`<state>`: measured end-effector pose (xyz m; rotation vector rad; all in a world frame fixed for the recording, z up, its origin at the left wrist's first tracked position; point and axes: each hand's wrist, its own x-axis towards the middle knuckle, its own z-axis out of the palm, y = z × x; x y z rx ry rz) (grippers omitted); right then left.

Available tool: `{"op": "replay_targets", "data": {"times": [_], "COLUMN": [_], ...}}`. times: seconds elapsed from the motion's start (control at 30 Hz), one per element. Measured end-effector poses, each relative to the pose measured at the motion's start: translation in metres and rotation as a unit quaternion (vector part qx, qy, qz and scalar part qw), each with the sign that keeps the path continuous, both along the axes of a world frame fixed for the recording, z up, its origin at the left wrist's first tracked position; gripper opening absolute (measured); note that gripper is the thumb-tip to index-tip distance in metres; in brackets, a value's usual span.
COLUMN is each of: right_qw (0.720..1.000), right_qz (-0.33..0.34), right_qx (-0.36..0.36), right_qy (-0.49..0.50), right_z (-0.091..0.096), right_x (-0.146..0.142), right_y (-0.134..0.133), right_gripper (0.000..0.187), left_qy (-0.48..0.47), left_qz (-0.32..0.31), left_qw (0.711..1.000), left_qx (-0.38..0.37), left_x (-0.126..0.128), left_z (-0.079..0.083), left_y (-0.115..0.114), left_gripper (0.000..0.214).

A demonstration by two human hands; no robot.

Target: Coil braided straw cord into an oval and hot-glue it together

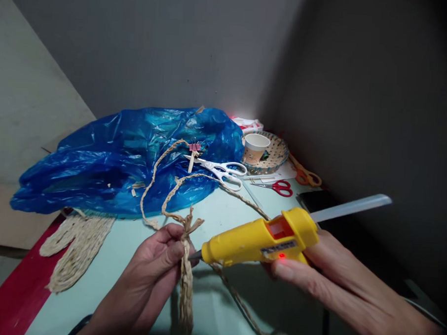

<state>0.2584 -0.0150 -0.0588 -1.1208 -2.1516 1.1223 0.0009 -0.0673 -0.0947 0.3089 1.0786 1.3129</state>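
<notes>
My left hand [156, 263] pinches a braided piece of tan plant-fibre cord [186, 289] near its frayed upper end. The braid hangs down over the table's front part. In my right hand [326, 275] is a yellow hot glue gun [257, 238], its red light lit and a translucent glue stick [355, 208] sticking out of the back. The dark nozzle points left, close beside the braid at my left fingertips; whether it touches is hidden. A long thin twisted cord [240, 194] loops behind my left hand, with a pink binder clip [195, 147] near its far end.
A crumpled blue plastic bag [135, 154] spreads across the back. White scissors [223, 170] lie against it. Right of them are red-handled scissors [282, 188], orange-handled scissors [306, 175], and a woven basket [279, 152] with a paper cup [256, 148]. A coiled fibre piece [79, 250] lies at left.
</notes>
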Motion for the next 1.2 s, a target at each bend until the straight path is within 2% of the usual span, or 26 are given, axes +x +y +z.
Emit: {"op": "replay_targets", "data": {"times": [0.07, 0.13, 0.23, 0.33, 0.43, 0.7, 0.77, 0.8, 0.83, 0.87, 0.9, 0.93, 0.97, 1.0, 1.03, 1.1, 1.13, 1.2], "right_qw": [0.998, 0.985, 0.935, 0.918, 0.918, 0.941, 0.973, 0.988, 0.987, 0.967, 0.935, 0.909, 0.9, 0.91, 0.932, 0.982, 0.992, 0.993], "right_qz": [-0.002, 0.009, 0.044, 0.041, 0.014, -0.018, -0.033, -0.042, -0.053, -0.062, -0.068, -0.07, -0.064, -0.052, -0.034, 0.025, 0.044, 0.1], "right_qx": [-0.06, -0.163, -0.313, -0.345, -0.358, -0.327, -0.226, -0.138, -0.035, 0.062, 0.136, 0.18, 0.204, 0.213, 0.214, 0.153, 0.112, 0.023], "right_qy": [0.015, 0.051, 0.161, 0.192, 0.171, 0.086, 0.011, -0.059, -0.146, -0.24, -0.321, -0.37, -0.38, -0.353, -0.29, -0.111, -0.04, 0.064], "right_z": [0.002, 0.0, -0.009, -0.023, -0.034, -0.039, -0.037, -0.035, -0.033, -0.03, -0.026, -0.022, -0.017, -0.012, -0.006, 0.003, 0.007, 0.01], "right_x": [-0.003, -0.007, -0.014, -0.018, -0.019, -0.014, -0.009, -0.007, -0.005, -0.004, -0.004, -0.006, -0.009, -0.014, -0.02, -0.035, -0.043, -0.057], "right_y": [0.004, 0.012, 0.027, 0.039, 0.042, 0.032, 0.031, 0.03, 0.029, 0.028, 0.026, 0.024, 0.022, 0.02, 0.018, 0.017, 0.017, 0.021], "right_gripper": [0.023, 0.031, 0.048, 0.056, 0.047, 0.043, 0.042, 0.043, 0.044, 0.045, 0.045, 0.044, 0.042, 0.039, 0.035, 0.025, 0.026, 0.028], "left_qy": [0.004, 0.01, 0.011, 0.03, 0.052, 0.038, 0.035, 0.033, 0.03, 0.026, 0.023, 0.021, 0.022, 0.026, 0.03, 0.031, 0.024, 0.014], "left_qz": [0.009, 0.031, 0.054, 0.059, 0.07, 0.053, 0.053, 0.053, 0.054, 0.056, 0.057, 0.057, 0.056, 0.053, 0.046, 0.027, 0.014, -0.014], "left_qw": [1.0, 0.999, 0.998, 0.998, 0.996, 0.998, 0.998, 0.998, 0.998, 0.998, 0.998, 0.998, 0.998, 0.998, 0.997, 0.997, 0.998, 0.998], "left_qx": [-0.006, -0.012, -0.005, 0.007, 0.011, 0.006, 0.004, 0.003, 0.001, -0.002, -0.006, -0.012, -0.021, -0.033, -0.045, -0.058, -0.059, -0.061], "left_x": [0.0, 0.002, 0.004, 0.003, 0.002, 0.003, 0.003, 0.003, 0.003, 0.003, 0.004, 0.005, 0.007, 0.008, 0.009, 0.012, 0.013, 0.014], "left_z": [0.002, 0.005, 0.007, 0.007, 0.006, 0.01, 0.01, 0.009, 0.009, 0.009, 0.009, 0.009, 0.009, 0.01, 0.01, 0.009, 0.009, 0.007], "left_y": [0.001, 0.002, 0.002, 0.001, 0.001, -0.002, -0.003, -0.003, -0.003, -0.003, -0.002, -0.003, -0.003, -0.004, -0.005, -0.007, -0.007, -0.007], "left_gripper": [0.021, 0.019, 0.02, 0.018, 0.018, 0.017, 0.019, 0.02, 0.02, 0.019, 0.019, 0.018, 0.018, 0.018, 0.018, 0.019, 0.021, 0.024]}}
